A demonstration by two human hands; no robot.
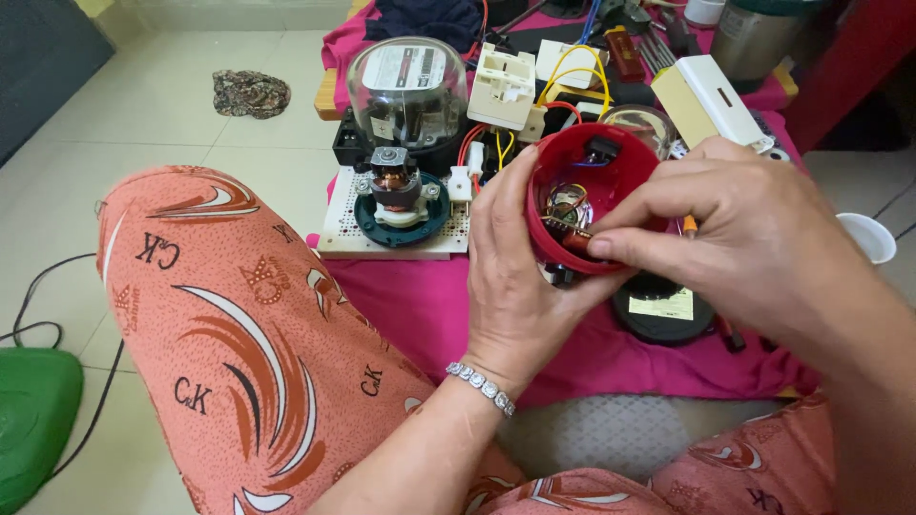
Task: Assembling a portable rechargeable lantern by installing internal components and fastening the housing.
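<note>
My left hand (510, 286) cups a round red plastic housing (596, 157) from below and the left, its open side tilted toward me. Inside the housing sit small wires and a circuit part (570, 202). My right hand (735, 224) reaches in from the right, thumb and forefinger pinched on a small dark red component (579, 239) at the housing's near rim. A bracelet circles my left wrist (482, 386).
A pink cloth (429, 315) covers a low table. On it stand a small motor on a perforated white board (396, 195), a glass-domed electric meter (408, 91), white switch parts (503, 86), a black round disc (663, 310) and tools. A white cup (870, 236) sits at right. My orange-clad knee (229, 315) fills the left.
</note>
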